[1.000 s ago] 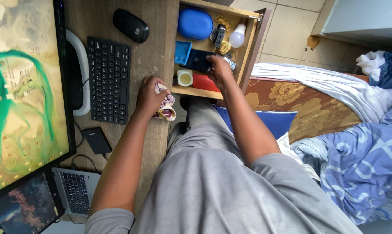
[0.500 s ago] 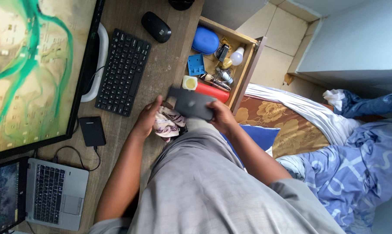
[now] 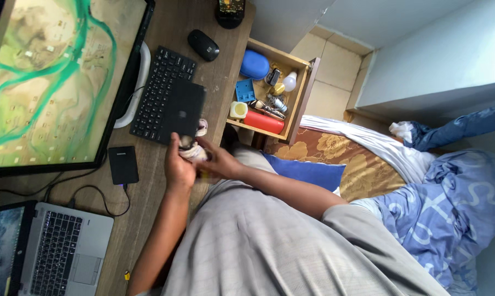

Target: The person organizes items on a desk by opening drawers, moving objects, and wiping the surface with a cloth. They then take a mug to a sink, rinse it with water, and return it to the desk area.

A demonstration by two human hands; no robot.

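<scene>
Left hand (image 3: 179,164) holds a flat black device (image 3: 182,109) up over the keyboard (image 3: 159,93), fingers curled on its lower edge and a crumpled cloth (image 3: 194,148). Right hand (image 3: 217,161) pinches the cloth. Wiping looks just begun; the drawer (image 3: 302,93) is open.

Bare wooden bench (image 3: 149,208) lies open between the small black rectangular drive (image 3: 123,164) and the silver laptop (image 3: 66,249), crossed only by a thin black cable (image 3: 102,192). Farther up, the black keyboard (image 3: 157,93) and the flat black rectangular device (image 3: 182,109) held over it block the way. The open wooden drawer (image 3: 299,98) is crowded; a red cylinder (image 3: 264,121) fills its near edge.
</scene>
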